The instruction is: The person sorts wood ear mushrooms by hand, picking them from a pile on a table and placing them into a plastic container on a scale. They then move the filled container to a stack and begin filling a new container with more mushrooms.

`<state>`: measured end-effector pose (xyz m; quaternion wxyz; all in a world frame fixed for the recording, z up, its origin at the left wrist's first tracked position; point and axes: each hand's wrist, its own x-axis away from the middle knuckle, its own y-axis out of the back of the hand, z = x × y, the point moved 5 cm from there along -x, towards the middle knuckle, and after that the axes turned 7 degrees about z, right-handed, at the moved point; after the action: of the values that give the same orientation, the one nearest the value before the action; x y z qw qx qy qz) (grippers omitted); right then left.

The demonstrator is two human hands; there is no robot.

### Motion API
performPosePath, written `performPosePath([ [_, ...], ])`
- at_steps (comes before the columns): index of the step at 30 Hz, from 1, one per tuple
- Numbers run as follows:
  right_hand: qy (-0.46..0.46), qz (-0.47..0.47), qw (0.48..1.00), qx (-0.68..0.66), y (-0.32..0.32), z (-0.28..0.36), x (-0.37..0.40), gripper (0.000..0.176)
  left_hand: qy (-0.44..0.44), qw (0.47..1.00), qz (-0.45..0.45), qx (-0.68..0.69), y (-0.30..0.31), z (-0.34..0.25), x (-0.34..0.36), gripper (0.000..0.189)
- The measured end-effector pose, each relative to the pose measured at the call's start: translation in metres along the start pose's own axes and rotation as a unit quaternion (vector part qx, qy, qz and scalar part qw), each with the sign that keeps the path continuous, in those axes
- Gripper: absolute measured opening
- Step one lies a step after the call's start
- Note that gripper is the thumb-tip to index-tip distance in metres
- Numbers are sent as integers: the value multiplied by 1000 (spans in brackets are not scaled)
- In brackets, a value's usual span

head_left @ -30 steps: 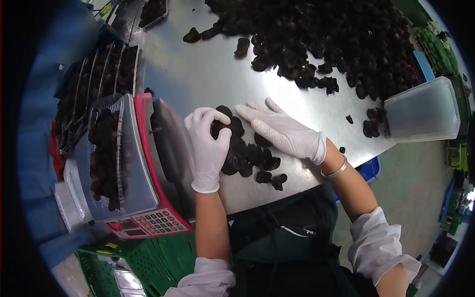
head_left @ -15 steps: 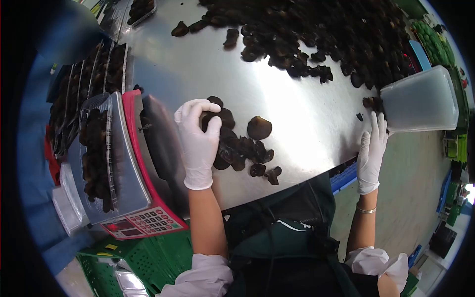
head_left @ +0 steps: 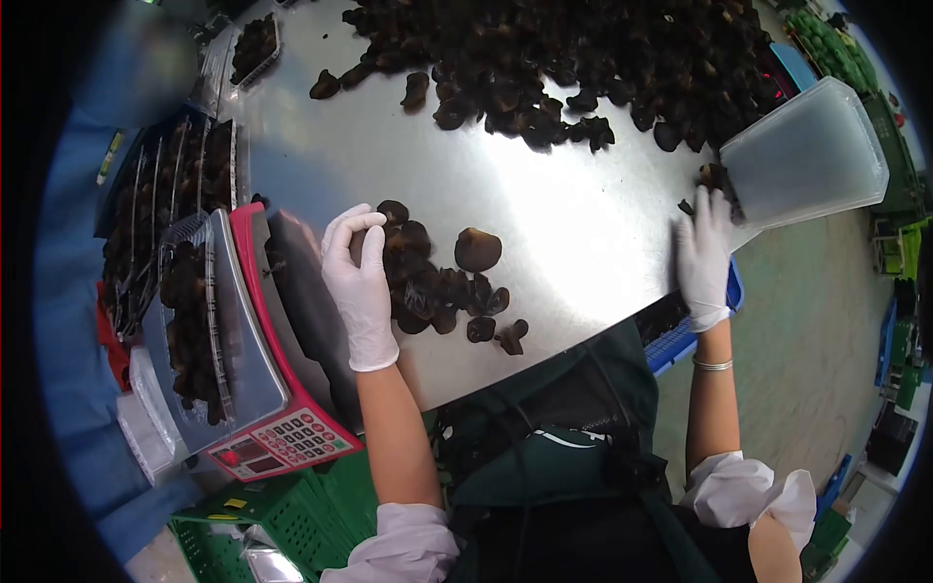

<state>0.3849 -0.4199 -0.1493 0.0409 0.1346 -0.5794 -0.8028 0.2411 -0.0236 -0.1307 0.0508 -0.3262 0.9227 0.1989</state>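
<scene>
My left hand, in a white glove, is at the left edge of a small pile of dark wood ear mushrooms. Its fingers are curved and the thumb stands apart, with nothing visible between them. One larger, rounder mushroom lies just right of the pile. On the other side, my gloved right hand is stretched out at the table's edge, fingers extended and fingertips overlapping a few mushrooms. These lie against a stack of clear plastic containers, which sticks out past the metal table.
A large heap of mushrooms covers the far side. On the left, a red-framed scale carries a filled clear tray, with more filled trays behind. Green crates stand below, and a blue basket sits under the right edge.
The view has turned slightly, shifting the table contents leftward. My left hand has drawn back a little from the small pile. My right hand stays beside the container stack.
</scene>
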Motion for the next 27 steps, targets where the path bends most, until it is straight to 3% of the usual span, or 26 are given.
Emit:
performPosePath([
  [2,-3,-63,998,-30,8,-37,5,49,-1,1000,2,0,0,-3,2,6],
  [3,4,-103,988,-116,19,-42,10,38,-3,1000,4,-21,0,-3,2,6],
  [4,5,-105,988,-115,27,-35,14,38,-5,999,5,-42,0,-4,1,5],
  [6,-28,-150,947,-282,36,-19,27,31,-5,999,6,-35,-1,-4,2,5],
  [8,-13,-181,924,-336,32,1,30,28,-9,1000,10,-29,-3,-5,2,5],
  [10,-68,-147,875,-457,24,9,28,23,-2,999,4,-51,-2,-5,2,5],
  [12,-75,-142,897,-412,28,29,16,22,-7,999,7,-52,-2,-5,2,6],
  [14,-89,-70,912,-393,20,41,5,23,-10,998,6,-55,-1,-5,2,6],
  [15,-16,-73,929,-363,15,52,-5,21,-8,998,6,-57,-2,-5,2,6],
  [16,43,-16,949,-312,21,71,-16,26,-6,998,6,-59,-2,-6,2,6],
  [18,97,42,925,-366,17,109,-44,35,-11,997,4,-72,-2,-7,2,7],
  [20,262,-53,958,-106,-21,117,-83,49,-6,997,7,-76,-3,-7,2,7],
  [22,151,-73,968,-185,-39,128,-124,58,-11,997,9,-82,-2,-9,2,7],
  [23,102,-32,984,-139,-53,138,-137,64,-10,996,12,-90,-2,-9,2,7],
  [24,121,13,989,-87,-53,156,-139,63,-10,995,13,-97,-3,-9,1,8],
  [26,265,134,947,-125,-49,189,-137,61,-10,995,10,-100,-3,-12,1,8],
  [27,299,125,942,-85,-58,195,-121,57,-2,995,12,-97,-4,-12,0,9],
])
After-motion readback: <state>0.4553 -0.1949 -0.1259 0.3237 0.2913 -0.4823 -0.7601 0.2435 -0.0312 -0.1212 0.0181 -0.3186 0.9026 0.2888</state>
